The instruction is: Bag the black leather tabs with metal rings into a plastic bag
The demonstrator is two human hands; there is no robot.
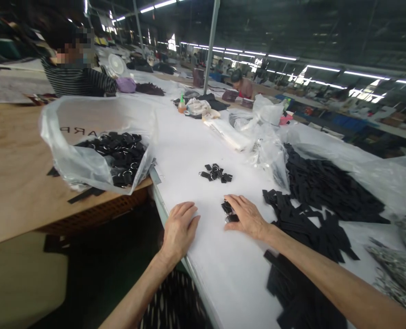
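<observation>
My right hand [245, 217] curls its fingers and thumb around a few folded black strap tabs with metal rings [227, 209] on the white tabletop. Part of that bunch is hidden under the fingers. My left hand [180, 227] lies by the table's near left edge, its thumb apart from the fingers and nothing visible in it. Farther up the table sits a small pile of similar ringed tabs [216, 173]. Loose black strap pieces [302, 221] lie scattered just right of my right hand.
A clear plastic bag [57, 137] full of ringed tabs stands on the wooden table at left. At right are a large heap of black straps [326, 183] and metal rings [394, 269] in plastic. A person in stripes [69, 77] sits at far left.
</observation>
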